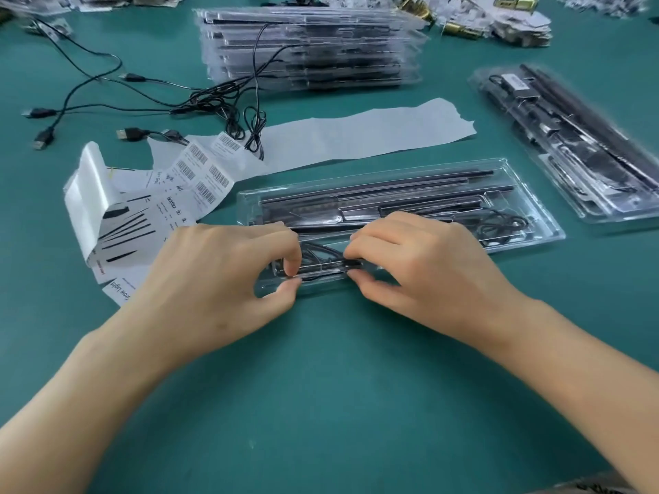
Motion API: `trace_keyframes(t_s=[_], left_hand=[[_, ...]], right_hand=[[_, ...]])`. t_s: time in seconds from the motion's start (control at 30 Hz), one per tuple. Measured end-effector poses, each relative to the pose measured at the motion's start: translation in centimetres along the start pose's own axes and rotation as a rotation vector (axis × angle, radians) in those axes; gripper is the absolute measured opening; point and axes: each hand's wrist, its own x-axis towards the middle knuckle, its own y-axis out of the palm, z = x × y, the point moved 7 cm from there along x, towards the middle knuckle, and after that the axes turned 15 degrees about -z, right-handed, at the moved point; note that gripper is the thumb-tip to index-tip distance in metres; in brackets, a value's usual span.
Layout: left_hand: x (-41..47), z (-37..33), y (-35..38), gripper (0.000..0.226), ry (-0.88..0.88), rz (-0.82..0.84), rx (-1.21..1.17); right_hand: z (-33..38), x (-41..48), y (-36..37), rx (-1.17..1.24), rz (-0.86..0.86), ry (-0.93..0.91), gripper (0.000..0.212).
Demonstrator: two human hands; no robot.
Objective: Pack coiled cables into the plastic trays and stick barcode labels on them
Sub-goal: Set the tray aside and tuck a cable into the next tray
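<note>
Head view only. The left hand (221,276) and right hand (424,265) sat close together over the near edge of the clear plastic tray (551,234). Each pinched, thumb against forefinger, one end of the thin black cable (321,269) lying in the tray's near compartment between them. The right pinch appeared to be on a small black plug; the left fingertips partly hid their own grip. Judged the cable light, limp and springy, apt to lift out of its recess unless pressed flat, so best taken at the stiff plug and mid-bundle. The tray looked thin, glossy and flexible, likely to skate on the green counter (321,386) and buckle if squeezed; steady it by the rim. The curled label sheet (199,172) lay just beyond the left hand; its barcodes looked flimsy and would want peeling from a corner. Loose cables (107,83) and a stack of packed trays (306,51) lay well beyond both hands.
</note>
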Motion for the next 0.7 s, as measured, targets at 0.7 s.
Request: trace_keyframes(t_s=[0.7], left_hand=[[-0.7, 1.3, -2.8, 0.032, 0.048, -0.038, 0.099]], right_hand=[[0.7, 0.0, 0.2, -0.094, -0.021, -0.242, 0.010]])
